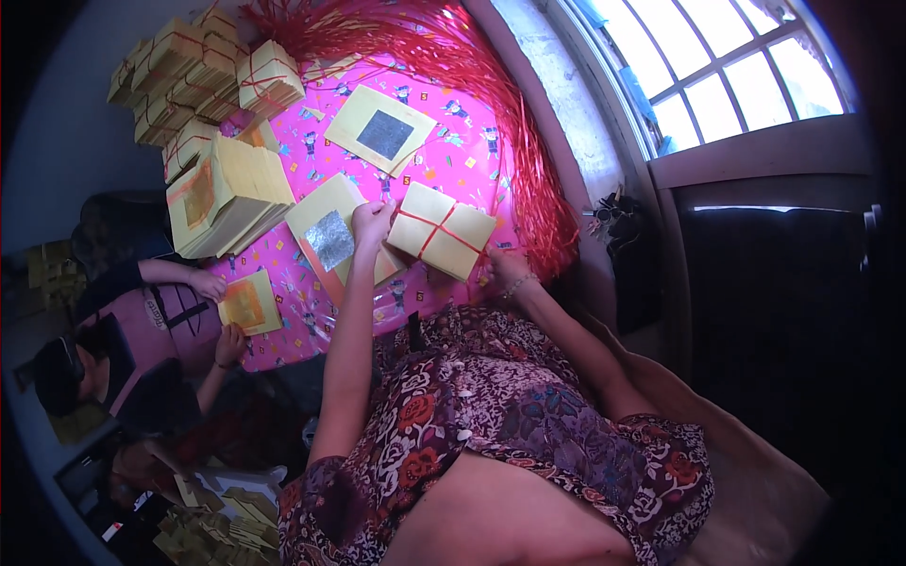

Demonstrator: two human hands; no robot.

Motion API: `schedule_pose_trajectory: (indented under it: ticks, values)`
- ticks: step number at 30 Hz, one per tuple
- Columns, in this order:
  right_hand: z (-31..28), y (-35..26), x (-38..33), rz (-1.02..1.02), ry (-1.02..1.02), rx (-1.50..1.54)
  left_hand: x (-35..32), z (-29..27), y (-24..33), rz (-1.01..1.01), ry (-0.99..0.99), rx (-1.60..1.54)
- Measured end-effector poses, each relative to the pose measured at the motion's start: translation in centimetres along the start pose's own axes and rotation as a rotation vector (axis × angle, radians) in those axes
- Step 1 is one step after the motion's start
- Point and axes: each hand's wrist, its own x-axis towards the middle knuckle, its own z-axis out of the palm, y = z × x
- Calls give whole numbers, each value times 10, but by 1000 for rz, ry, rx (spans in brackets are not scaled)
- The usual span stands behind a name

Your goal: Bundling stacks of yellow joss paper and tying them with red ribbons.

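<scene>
A bundle of yellow paper (429, 209), tied crosswise with red plastic string, is tilted above the table in front of me. My left hand (372, 226) is closed at its left edge. At the lower right corner of the bundle is my right hand (511, 271), its fingers closed on that edge and partly hidden. Below my left hand lies a pile of yellow sheets (311, 209) whose top sheet carries a silver square. Farther off, another few yellow sheets (348, 124) bear a darker silver-grey square.
A pink patterned tablecloth (462, 123) covers the table. Red strings (543, 189) hang over its right edge. Tied bundles (189, 71) are piled at the far left, near a tall paper stack (260, 189). At left, a person (156, 325) handles an orange-patched sheet (267, 294).
</scene>
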Motion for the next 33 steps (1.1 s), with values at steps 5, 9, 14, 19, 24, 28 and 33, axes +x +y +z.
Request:
schedule_pose_trajectory:
  ticks: [5, 9, 14, 19, 24, 28, 33]
  values:
    - [-13, 24, 45, -49, 17, 150, 26, 1, -8, 140, 186, 601]
    - [1, 22, 47, -218, 37, 127, 73, -5, -39, 141, -9, 436]
    - [-2, 27, 47, -189, 165, 130, 75, 25, -15, -139, -148, 505]
    - [11, 19, 28, -190, 249, 78, 80, 24, -38, -233, -193, 82]
    - [14, 19, 26, -265, 319, 144, 71, 19, -37, -100, -144, 85]
    - [-9, 15, 33, -392, 273, 107, 43, 34, -14, 43, -257, -174]
    - [15, -50, -16, -734, 193, 58, 5, 42, 37, 256, -243, -371]
